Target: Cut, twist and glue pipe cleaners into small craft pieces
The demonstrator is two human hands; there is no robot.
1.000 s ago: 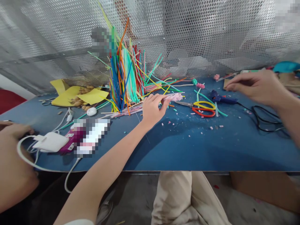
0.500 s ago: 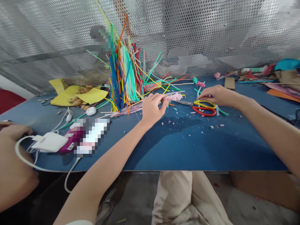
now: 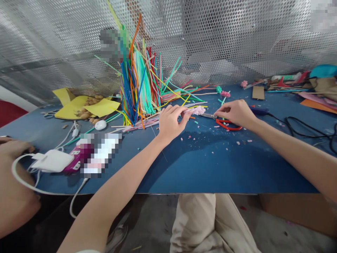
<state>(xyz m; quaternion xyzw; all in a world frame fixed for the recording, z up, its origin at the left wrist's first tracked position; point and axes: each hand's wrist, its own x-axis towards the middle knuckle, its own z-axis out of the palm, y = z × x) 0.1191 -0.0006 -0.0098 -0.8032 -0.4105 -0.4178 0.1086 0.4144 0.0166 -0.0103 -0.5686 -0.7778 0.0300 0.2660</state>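
My left hand (image 3: 172, 123) is closed in a pinch around a fuzzy pale pink pipe-cleaner piece (image 3: 198, 110), whose bumpy end sticks out to the right past the fingertips. My right hand (image 3: 234, 113) has its fingers pinched at the pivot of the scissors (image 3: 228, 125), which lie on the table. The blades point left toward the pink piece. Only the red handle shows well; the yellow one is hidden behind my right hand. A thin wire (image 3: 154, 130) runs near my left wrist.
Upright bundles of coloured pipe cleaners (image 3: 143, 82) stand behind my left hand. Yellow sheets (image 3: 70, 103), a white charger (image 3: 54, 160) and a blurred phone (image 3: 101, 154) are to the left, beside another person's arm (image 3: 15, 186). A black cable (image 3: 295, 130) lies right. Scraps dot the blue table (image 3: 189, 172).
My right hand has moved left and down, from above the scissors' handles to their pivot, covering the yellow handle. My left hand holds the pink piece in nearly the same place.
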